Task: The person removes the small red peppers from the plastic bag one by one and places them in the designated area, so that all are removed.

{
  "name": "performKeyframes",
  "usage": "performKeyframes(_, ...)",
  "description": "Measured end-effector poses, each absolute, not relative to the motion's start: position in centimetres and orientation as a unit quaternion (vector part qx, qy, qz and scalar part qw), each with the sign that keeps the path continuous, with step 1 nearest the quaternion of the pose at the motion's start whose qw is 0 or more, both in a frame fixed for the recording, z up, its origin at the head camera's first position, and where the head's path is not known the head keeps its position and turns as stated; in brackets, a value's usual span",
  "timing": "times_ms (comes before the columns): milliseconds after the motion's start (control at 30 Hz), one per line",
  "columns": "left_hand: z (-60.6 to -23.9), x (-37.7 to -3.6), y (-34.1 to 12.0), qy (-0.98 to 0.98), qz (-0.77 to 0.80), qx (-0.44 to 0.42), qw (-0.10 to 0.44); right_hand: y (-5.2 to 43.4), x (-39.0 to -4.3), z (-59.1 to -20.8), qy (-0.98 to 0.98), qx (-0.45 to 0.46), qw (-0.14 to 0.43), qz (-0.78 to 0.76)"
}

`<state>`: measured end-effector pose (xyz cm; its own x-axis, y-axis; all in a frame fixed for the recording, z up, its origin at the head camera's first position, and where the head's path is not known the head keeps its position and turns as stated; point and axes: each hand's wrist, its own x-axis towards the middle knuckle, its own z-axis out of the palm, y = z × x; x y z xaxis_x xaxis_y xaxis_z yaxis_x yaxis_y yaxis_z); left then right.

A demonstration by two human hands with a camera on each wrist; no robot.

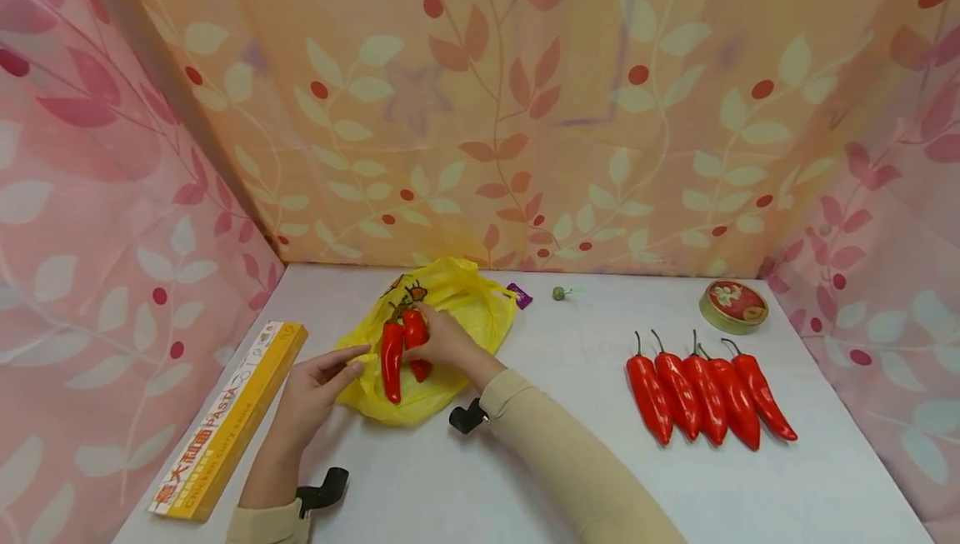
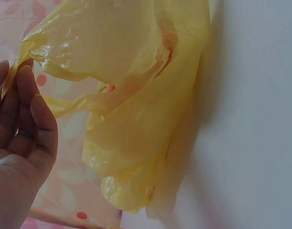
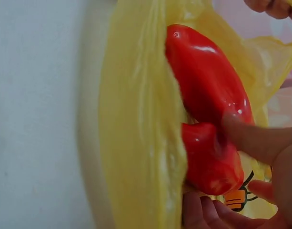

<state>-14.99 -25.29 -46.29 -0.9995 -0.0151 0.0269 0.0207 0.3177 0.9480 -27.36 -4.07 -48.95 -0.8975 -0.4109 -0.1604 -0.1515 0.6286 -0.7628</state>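
Your right hand [image 1: 444,342] reaches in from the lower right of the head view, forearm slanting up-left, fingers curled round two red chili peppers [image 1: 401,348] lying at the mouth of the yellow plastic bag [image 1: 457,302], left of centre. Your left hand [image 1: 318,381] pinches the bag's left edge between thumb and fingertips, wrist low.

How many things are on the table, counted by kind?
Red peppers: 7, with 5 in a row and 2 at the bag
Yellow bag: 1
Pasta box: 1
Round tin: 1
Small green thing: 1
Purple scrap: 1
Total: 12
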Motion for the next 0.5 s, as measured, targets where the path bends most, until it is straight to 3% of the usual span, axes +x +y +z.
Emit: performKeyframes(500,-46.2,-14.9,-25.4,-0.816,-0.577,0.002,0.017,-1.9,-26.2,-46.5,0.872,-0.148,0.163,-0.438)
